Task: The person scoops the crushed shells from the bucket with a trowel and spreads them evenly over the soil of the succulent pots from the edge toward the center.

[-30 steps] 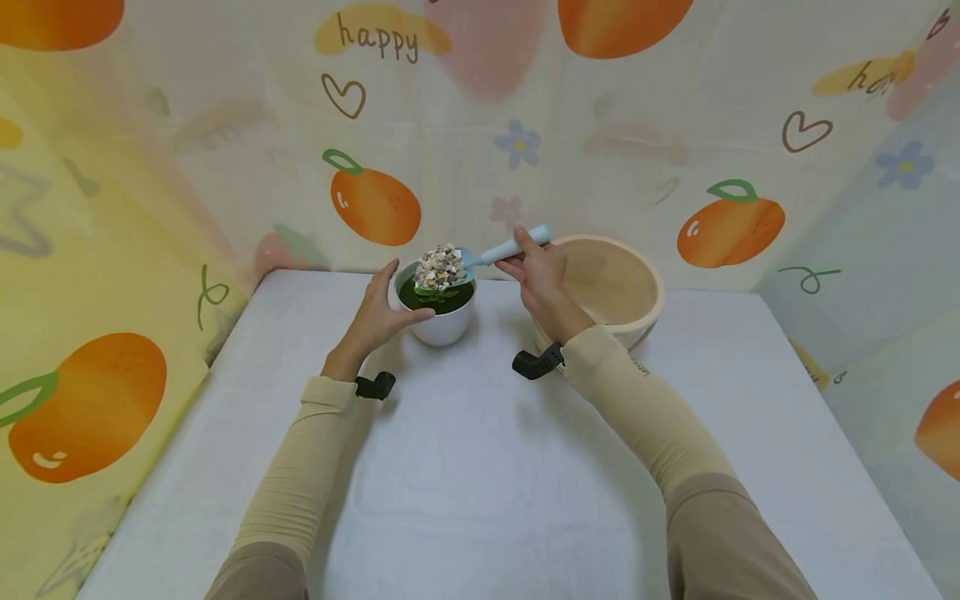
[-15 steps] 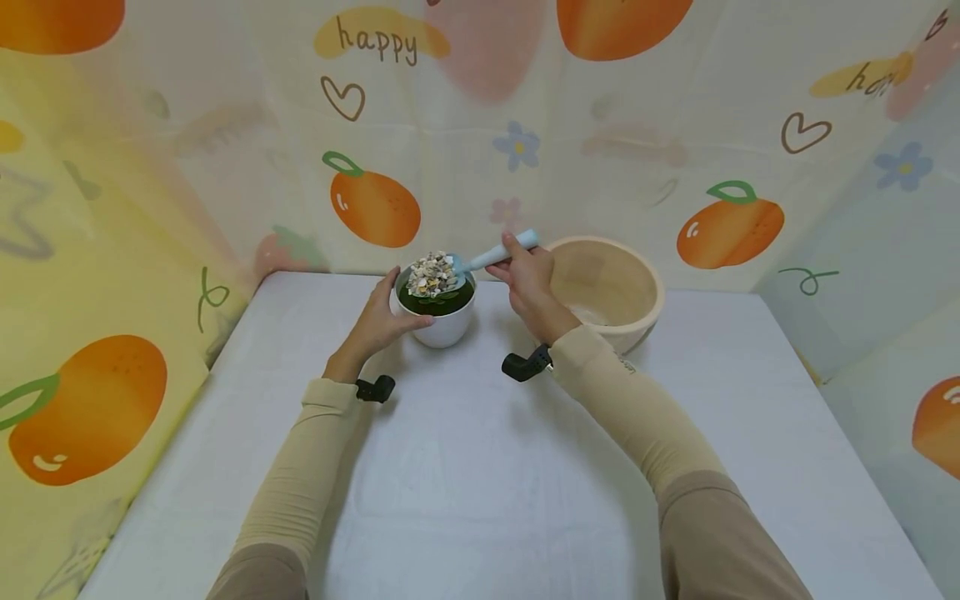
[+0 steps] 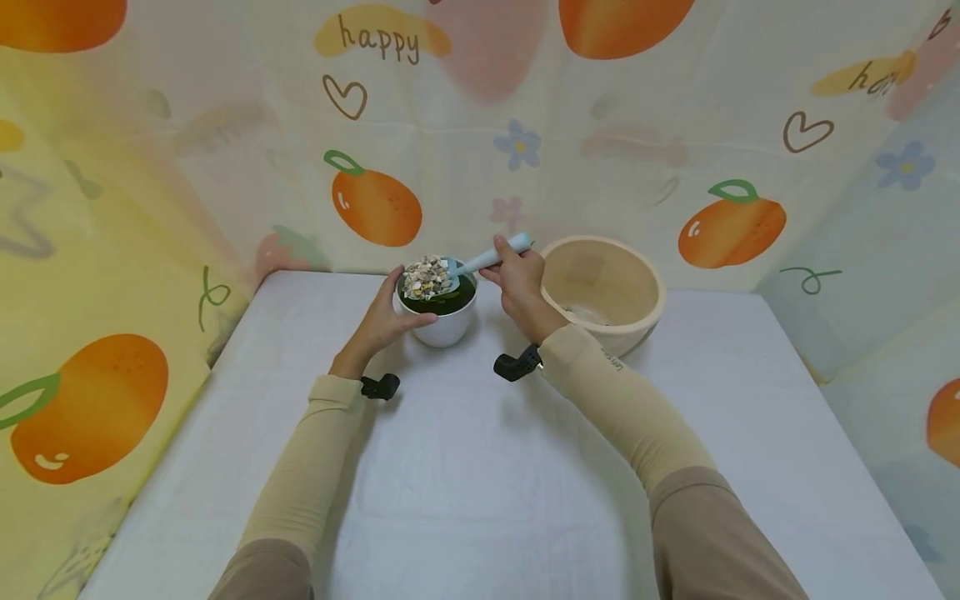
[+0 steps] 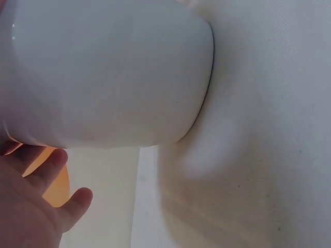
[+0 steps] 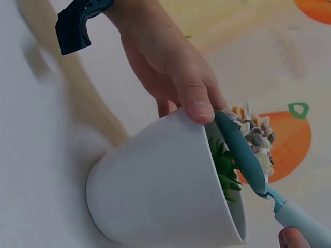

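A white flowerpot [image 3: 444,332] stands on the table, with a green succulent [image 5: 224,168] inside it. My left hand [image 3: 377,322] holds the pot at its left side, thumb at the near rim and fingers round the far side. In my right hand [image 3: 520,287] is the handle of a light blue trowel [image 3: 481,260]. Its blade lies over the pot's mouth, heaped with small shells and stone bits [image 3: 427,278]. In the right wrist view the blade's underside is close above the leaves, its tip beside my left thumb.
A pale, wood-coloured bowl [image 3: 600,283] stands right of the pot, close behind my right wrist, with some light bits at its bottom. White cloth [image 3: 450,467] covers the table. A fruit-printed curtain [image 3: 465,150] hangs right behind the table's back edge.
My right hand has moved left and slightly down, carrying the loaded trowel farther over the pot. The left hand and the pot have stayed nearly in place.
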The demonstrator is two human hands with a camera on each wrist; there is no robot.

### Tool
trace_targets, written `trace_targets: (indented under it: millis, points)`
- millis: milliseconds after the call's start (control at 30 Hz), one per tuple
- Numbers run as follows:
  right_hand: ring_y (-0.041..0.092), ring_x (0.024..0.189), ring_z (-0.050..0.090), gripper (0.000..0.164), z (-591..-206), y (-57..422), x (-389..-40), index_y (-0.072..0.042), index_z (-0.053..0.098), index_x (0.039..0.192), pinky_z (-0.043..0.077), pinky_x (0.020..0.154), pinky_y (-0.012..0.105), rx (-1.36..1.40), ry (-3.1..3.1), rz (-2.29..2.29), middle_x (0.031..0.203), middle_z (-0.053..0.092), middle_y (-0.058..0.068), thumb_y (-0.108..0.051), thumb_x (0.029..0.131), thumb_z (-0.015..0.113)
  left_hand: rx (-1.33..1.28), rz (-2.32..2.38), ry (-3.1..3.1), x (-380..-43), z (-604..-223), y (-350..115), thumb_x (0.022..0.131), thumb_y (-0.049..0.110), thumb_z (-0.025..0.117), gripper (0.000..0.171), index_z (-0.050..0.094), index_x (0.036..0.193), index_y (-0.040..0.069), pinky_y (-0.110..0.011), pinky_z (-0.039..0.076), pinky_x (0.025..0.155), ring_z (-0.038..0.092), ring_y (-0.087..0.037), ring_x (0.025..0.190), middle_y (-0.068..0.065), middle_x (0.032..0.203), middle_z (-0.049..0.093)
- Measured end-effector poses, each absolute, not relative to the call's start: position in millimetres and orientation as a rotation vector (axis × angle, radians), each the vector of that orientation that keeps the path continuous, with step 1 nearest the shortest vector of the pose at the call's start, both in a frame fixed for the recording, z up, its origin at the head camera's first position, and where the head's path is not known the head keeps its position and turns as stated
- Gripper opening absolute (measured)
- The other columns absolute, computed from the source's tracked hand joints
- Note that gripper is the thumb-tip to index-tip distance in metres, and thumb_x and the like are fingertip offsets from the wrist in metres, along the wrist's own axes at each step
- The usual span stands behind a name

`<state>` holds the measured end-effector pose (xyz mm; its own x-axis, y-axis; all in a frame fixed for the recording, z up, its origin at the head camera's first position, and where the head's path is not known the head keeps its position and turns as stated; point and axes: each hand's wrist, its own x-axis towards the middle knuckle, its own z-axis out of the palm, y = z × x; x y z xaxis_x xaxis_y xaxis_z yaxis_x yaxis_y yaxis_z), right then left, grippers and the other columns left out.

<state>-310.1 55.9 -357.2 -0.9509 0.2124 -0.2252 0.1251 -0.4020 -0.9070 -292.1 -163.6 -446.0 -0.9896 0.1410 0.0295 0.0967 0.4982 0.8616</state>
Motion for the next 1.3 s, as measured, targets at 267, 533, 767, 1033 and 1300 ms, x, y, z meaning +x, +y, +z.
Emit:
trace_targets:
  millis: [267, 533, 767, 1033, 1300]
  points:
    - [0.031, 0.100, 0.069, 0.031, -359.6, 53.8, -310.6, 0.005, 0.054, 0.118, 0.058, 0.084, 0.038, -0.439, -1.746, 2.491, 0.107, 0.065, 0.024, -0.020, 0.099, 0.058, 0.199, 1.566, 2.695, -292.7, -449.6, -162.1, 0.075, 0.038, 0.083, 0.111, 0.012, 0.157, 0.015, -0.056, 0.017, 0.121, 0.018, -0.031, 0.150, -0.009, 0.163, 0.017]
    - [0.033, 0.102, 0.069, 0.035, -363.2, 50.4, -311.0, 0.006, 0.054, 0.120, 0.059, 0.080, 0.033, -0.329, -1.886, 2.352, 0.114, 0.062, 0.024, -0.021, 0.098, 0.058, 0.192, 1.563, 2.733, -289.5, -449.9, -160.2, 0.075, 0.040, 0.082, 0.110, 0.014, 0.157, 0.012, -0.056, 0.018, 0.120, 0.020, -0.032, 0.150, -0.012, 0.162, 0.020]
    - [0.021, 0.079, 0.068, 0.028, -366.0, 46.8, -310.4, 0.004, 0.058, 0.107, 0.060, 0.074, 0.031, -0.294, -1.949, 2.237, 0.092, 0.062, 0.013, -0.022, 0.096, 0.062, 0.140, 1.537, 2.756, -284.5, -449.8, -156.5, 0.075, 0.045, 0.081, 0.111, 0.012, 0.157, 0.013, -0.058, 0.019, 0.119, 0.019, -0.033, 0.149, -0.012, 0.163, 0.018]
    - [0.023, 0.074, 0.072, 0.033, -365.3, 44.8, -309.8, 0.001, 0.059, 0.107, 0.059, 0.069, 0.024, -0.293, -2.059, 2.110, 0.094, 0.067, 0.015, -0.029, 0.095, 0.063, 0.130, 1.517, 2.775, -283.8, -446.0, -156.1, 0.076, 0.045, 0.080, 0.111, 0.011, 0.157, 0.013, -0.058, 0.020, 0.119, 0.021, -0.033, 0.149, -0.013, 0.162, 0.019]
    - [0.026, 0.081, 0.071, 0.030, -361.9, 48.6, -309.8, 0.002, 0.060, 0.107, 0.060, 0.071, 0.028, -0.285, -2.023, 2.138, 0.100, 0.065, 0.017, -0.025, 0.096, 0.063, 0.114, 1.522, 2.764, -281.9, -447.4, -154.3, 0.076, 0.043, 0.081, 0.110, 0.013, 0.157, 0.013, -0.058, 0.020, 0.119, 0.021, -0.033, 0.149, -0.013, 0.162, 0.020]
